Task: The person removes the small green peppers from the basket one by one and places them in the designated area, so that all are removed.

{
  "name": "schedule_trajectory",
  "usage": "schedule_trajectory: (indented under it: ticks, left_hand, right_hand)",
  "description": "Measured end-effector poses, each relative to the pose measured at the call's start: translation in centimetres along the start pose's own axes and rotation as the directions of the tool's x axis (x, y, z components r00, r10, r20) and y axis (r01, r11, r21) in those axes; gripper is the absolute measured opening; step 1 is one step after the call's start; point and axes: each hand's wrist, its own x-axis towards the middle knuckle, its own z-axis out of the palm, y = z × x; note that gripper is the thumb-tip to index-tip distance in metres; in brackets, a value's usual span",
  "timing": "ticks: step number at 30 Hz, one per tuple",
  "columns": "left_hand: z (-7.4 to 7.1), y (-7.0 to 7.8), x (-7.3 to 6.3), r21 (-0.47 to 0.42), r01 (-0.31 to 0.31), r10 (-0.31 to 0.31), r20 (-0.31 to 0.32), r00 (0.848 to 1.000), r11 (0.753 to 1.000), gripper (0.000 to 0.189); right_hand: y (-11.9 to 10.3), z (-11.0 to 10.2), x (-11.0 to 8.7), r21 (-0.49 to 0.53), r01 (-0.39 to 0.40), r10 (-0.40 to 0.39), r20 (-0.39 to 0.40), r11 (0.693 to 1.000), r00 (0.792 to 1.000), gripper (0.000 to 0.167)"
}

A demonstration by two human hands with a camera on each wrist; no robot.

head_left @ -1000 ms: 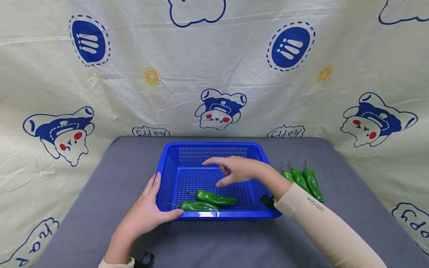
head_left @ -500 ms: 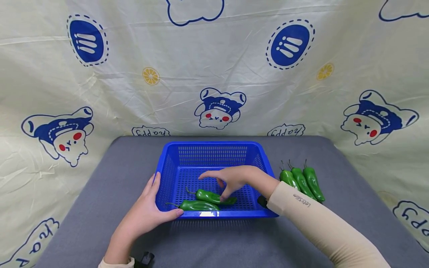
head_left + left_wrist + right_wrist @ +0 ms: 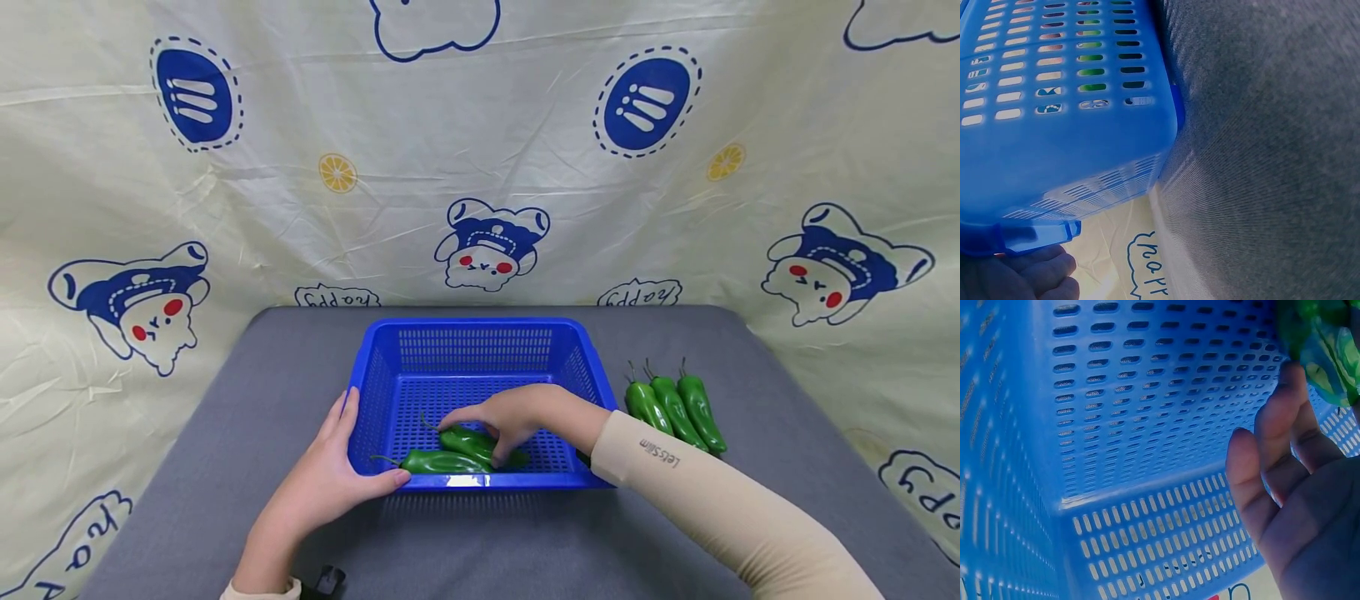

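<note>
A blue perforated plastic basket (image 3: 540, 481) stands on the table in the head view. My left hand (image 3: 330, 467) grips its near left corner, thumb on the front rim and fingers along the left side; in the left wrist view the fingers (image 3: 1047, 270) curl beneath the rim. Inside the basket, my right hand (image 3: 517, 414) holds a green pepper (image 3: 463, 439) between thumb and fingers, partly covering it. That pepper (image 3: 1329, 356) shows at the fingertips in the right wrist view. A second green pepper (image 3: 446, 462) lies in front of it, along the near wall.
Three green peppers (image 3: 675, 408) lie side by side on the grey tabletop (image 3: 300, 367), right of the basket, stems pointing away. Behind the table hangs a pale printed cloth (image 3: 480, 125).
My right hand has lowered into the basket and closed its fingers on the farther of the two peppers there. My left hand has stayed on the corner.
</note>
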Motion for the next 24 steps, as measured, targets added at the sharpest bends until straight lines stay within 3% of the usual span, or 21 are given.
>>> schedule_trajectory:
  ticks: [15, 24]
  left_hand:
    - [0.09, -0.06, -0.01, 0.002, 0.022, -0.022, 0.008, 1.000, 1.000, 0.130]
    - [0.05, 0.03, 0.03, 0.006, 0.031, -0.031, 0.016, 0.999, 0.999, 0.130]
  right_hand:
    - [0.15, 0.09, 0.18, 0.037, -0.073, 0.074, -0.005, 0.997, 0.997, 0.085]
    - [0.05, 0.32, 0.35, -0.005, -0.091, 0.091, -0.041, 0.996, 0.995, 0.086]
